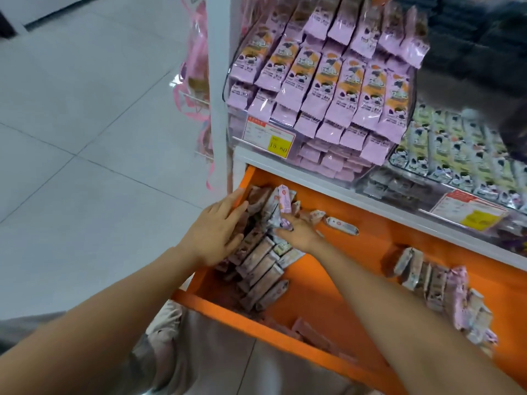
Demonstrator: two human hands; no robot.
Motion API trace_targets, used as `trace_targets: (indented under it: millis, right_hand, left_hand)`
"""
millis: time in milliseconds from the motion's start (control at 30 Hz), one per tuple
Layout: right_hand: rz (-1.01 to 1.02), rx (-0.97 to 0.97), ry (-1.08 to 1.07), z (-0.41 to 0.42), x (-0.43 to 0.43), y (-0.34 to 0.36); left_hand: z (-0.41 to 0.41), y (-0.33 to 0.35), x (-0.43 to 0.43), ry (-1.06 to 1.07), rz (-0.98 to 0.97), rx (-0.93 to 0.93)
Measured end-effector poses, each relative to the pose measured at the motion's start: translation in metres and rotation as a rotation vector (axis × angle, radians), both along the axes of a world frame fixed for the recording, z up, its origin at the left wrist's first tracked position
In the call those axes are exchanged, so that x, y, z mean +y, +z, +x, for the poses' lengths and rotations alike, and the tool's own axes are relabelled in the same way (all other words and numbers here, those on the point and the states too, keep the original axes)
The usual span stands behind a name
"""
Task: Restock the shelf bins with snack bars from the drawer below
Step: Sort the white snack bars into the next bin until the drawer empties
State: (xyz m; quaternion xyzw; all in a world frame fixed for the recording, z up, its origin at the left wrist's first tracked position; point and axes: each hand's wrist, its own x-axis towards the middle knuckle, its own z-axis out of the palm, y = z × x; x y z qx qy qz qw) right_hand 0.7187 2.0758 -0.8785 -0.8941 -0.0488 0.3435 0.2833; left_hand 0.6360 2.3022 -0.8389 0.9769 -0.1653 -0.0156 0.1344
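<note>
An orange drawer (322,292) stands pulled out below a white shelf. A stack of pale pink snack bars (263,266) fills its left end, and another cluster of bars (445,289) lies at its right. My left hand (216,232) rests with straight fingers against the left side of the stack. My right hand (296,230) reaches into the stack, its fingers curled round a few bars (281,209) that stick up. Above, a clear shelf bin (322,89) is piled with pink and orange bars.
A second clear bin (462,158) of green and white packets sits to the right on the shelf. Yellow price tags (278,143) hang on the bin fronts. Pink ribbons (196,81) dangle at the shelf's left post. Grey tiled floor (85,124) spreads to the left.
</note>
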Motion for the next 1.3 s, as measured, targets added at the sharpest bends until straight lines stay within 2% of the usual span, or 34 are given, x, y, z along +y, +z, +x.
trace_targets:
  millis: [267,633,767,967,1067,1167,1200,1300]
  right_hand:
    - [0.078,-0.125,-0.104,-0.004,-0.003,-0.008]
    - [0.098,0.028,-0.126,0.001,0.005,-0.011]
    - [0.225,-0.142,-0.228,-0.002,0.000,-0.009]
    - [0.471,0.023,-0.146,-0.026,-0.015,0.031]
    - [0.558,0.040,-0.153,-0.041,-0.019,0.058]
    - [0.615,0.028,-0.078,-0.055,-0.021,0.084]
    - [0.618,0.027,-0.054,-0.060,-0.020,0.094]
    - [0.639,-0.027,-0.068,-0.071,-0.019,0.118]
  left_hand:
    - [-0.001,0.005,-0.005,0.014,0.011,0.027]
    - [-0.002,0.005,-0.008,0.031,0.013,0.010]
    - [0.003,0.006,-0.010,0.054,-0.014,-0.013]
    - [0.004,0.021,-0.019,0.146,-0.088,-0.062]
    - [0.006,0.035,-0.028,0.309,-0.274,-0.007]
    - [0.009,0.055,-0.040,0.529,-0.716,0.314]
    - [0.009,0.060,-0.042,0.541,-0.839,0.377]
    - [0.007,0.074,-0.043,0.507,-1.027,0.405]
